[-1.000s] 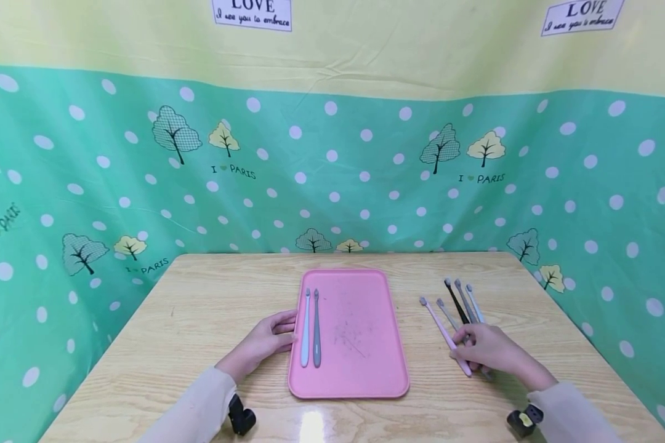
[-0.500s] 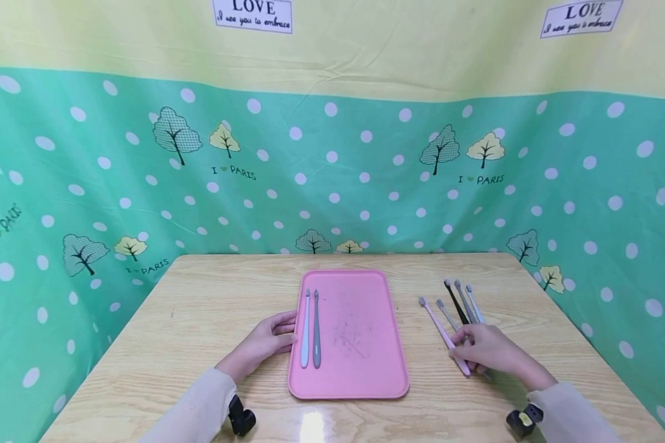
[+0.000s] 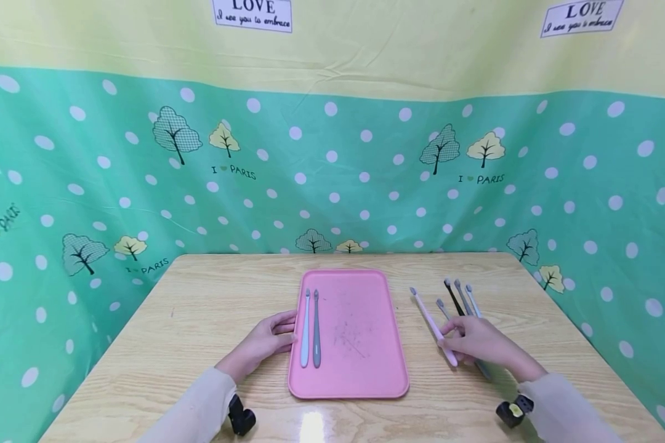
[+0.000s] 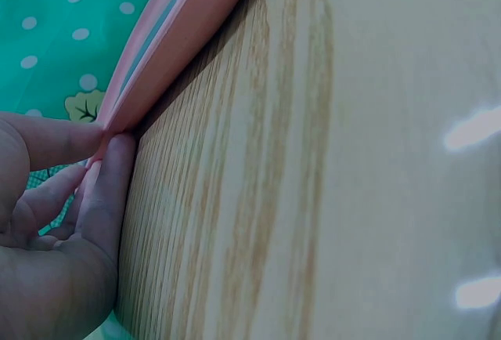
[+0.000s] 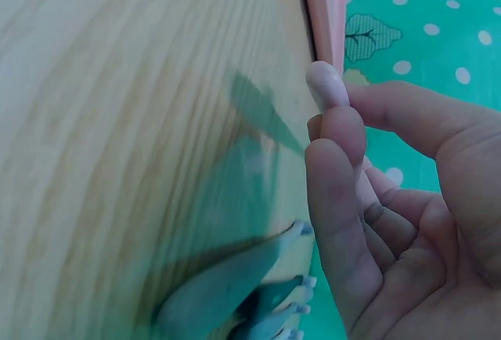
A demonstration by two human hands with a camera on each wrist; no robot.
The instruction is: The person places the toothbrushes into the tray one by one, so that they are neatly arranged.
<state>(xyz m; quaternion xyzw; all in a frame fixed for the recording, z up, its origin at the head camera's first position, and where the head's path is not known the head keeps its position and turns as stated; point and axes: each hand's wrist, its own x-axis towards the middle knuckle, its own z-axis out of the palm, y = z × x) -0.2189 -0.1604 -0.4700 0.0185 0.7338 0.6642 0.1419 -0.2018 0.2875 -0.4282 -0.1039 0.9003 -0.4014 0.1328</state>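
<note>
My right hand pinches a pale pink toothbrush near its handle end, between thumb and fingers. In the right wrist view the rounded end of the pink toothbrush shows at the fingertips, held above the table. My left hand grips the left rim of a pink tray; the left wrist view has thumb and finger on either side of the rim. Along the tray's left side lie a light blue toothbrush and a grey toothbrush, side by side.
Beyond and under the right hand lie a black toothbrush, a dark grey one, a pale blue one and another grey one, partly hidden. A polka-dot curtain hangs behind the wooden table.
The right hand has moved a little left and up off the table with the pink toothbrush, away from the others. The left hand and tray have stayed put.
</note>
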